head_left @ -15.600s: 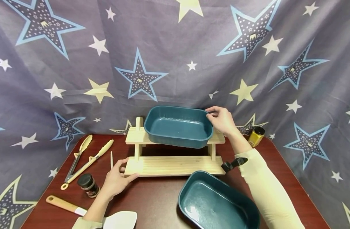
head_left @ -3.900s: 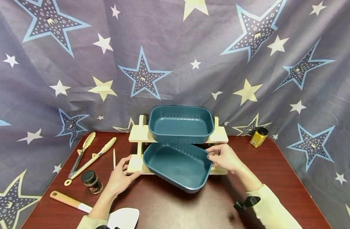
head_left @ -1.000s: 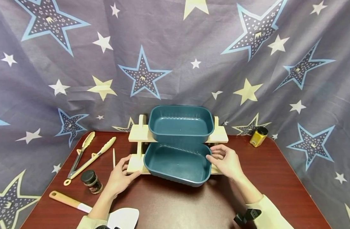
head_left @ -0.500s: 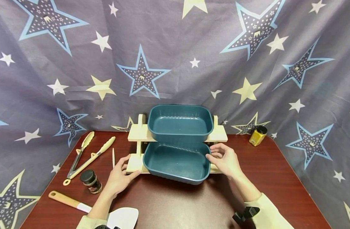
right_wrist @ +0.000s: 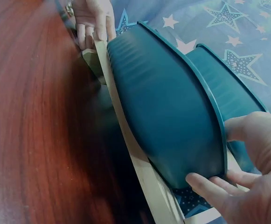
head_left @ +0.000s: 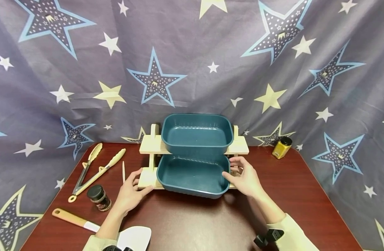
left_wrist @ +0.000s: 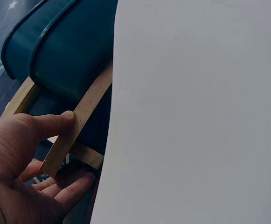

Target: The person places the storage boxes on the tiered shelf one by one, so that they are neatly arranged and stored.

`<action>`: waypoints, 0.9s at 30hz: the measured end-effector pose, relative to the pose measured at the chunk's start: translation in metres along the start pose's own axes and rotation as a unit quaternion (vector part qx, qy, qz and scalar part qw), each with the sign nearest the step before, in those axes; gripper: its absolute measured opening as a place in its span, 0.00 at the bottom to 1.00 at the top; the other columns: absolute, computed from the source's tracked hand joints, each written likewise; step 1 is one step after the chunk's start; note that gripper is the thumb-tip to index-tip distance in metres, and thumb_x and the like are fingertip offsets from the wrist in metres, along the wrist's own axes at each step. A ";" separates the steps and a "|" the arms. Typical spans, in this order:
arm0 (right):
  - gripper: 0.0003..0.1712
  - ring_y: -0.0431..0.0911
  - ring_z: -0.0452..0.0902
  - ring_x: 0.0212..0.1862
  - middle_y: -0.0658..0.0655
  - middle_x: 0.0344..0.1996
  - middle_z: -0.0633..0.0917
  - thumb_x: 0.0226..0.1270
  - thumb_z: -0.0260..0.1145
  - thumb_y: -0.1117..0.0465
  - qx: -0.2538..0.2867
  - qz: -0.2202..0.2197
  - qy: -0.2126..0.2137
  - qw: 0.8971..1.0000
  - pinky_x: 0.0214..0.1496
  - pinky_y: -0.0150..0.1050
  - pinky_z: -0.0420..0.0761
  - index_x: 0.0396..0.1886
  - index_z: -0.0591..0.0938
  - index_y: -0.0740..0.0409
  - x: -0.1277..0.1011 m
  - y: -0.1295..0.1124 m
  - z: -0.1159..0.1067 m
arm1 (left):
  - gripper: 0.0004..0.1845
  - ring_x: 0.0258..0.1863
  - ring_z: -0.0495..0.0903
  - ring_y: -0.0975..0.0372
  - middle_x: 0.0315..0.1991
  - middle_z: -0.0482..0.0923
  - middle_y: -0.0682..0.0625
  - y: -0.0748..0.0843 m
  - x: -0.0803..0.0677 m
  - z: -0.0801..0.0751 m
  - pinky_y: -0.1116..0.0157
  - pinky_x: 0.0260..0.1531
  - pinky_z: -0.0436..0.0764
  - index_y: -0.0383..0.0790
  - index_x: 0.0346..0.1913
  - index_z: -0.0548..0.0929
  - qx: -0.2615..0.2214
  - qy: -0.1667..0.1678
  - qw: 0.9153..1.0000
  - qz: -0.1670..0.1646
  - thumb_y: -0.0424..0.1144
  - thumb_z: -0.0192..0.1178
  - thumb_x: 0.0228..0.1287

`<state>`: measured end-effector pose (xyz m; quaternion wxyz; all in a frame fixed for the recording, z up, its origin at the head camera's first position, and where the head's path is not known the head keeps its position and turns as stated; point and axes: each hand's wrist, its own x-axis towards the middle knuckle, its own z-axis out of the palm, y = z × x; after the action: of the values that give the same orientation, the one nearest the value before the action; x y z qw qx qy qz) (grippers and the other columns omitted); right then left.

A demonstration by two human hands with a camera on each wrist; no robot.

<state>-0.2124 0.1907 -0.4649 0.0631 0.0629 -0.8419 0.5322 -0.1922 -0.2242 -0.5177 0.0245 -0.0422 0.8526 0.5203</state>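
Note:
Two dark teal rectangular baking dishes stand on a two-tier pale wooden rack [head_left: 148, 177]. The upper dish [head_left: 196, 136] sits on the top shelf. Below it, the lower dish [head_left: 193, 176] lies over the bottom shelf, its front edge jutting past the board and its back under the upper one. My right hand [head_left: 246, 179] pinches the lower dish's right end, thumb at the rim and fingers outside, as the right wrist view also shows. My left hand [head_left: 129, 196] grips the bottom shelf's left end, thumb on top, fingers beneath in the left wrist view.
Tongs [head_left: 97, 172], a dark-lidded spice jar [head_left: 99, 198] and a spatula [head_left: 135, 238] with a wooden handle lie on the left of the table. A yellow jar [head_left: 281, 147] stands at the back right. A starry curtain [head_left: 192, 94] hangs behind. White fills much of the left wrist view.
The lower dish, earlier on the table front and later set askew on the bottom shelf, has turned straighter and moved back a little. The right hand moved with it; the left kept its grip.

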 end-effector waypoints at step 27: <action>0.24 0.64 0.88 0.56 0.70 0.56 0.86 0.64 0.74 0.74 -0.020 -0.026 0.016 0.999 0.60 0.54 0.85 0.59 0.79 0.68 -0.001 -0.001 0.002 | 0.46 0.56 0.89 0.50 0.60 0.82 0.34 0.000 -0.001 0.000 0.73 0.43 0.80 0.44 0.81 0.64 -0.014 0.000 1.000 -0.008 0.42 0.77 0.65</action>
<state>-0.2116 0.1888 -0.4648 0.0914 0.0754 -0.8491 0.5147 -0.1913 -0.2237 -0.5173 0.0278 -0.0497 0.8450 0.5317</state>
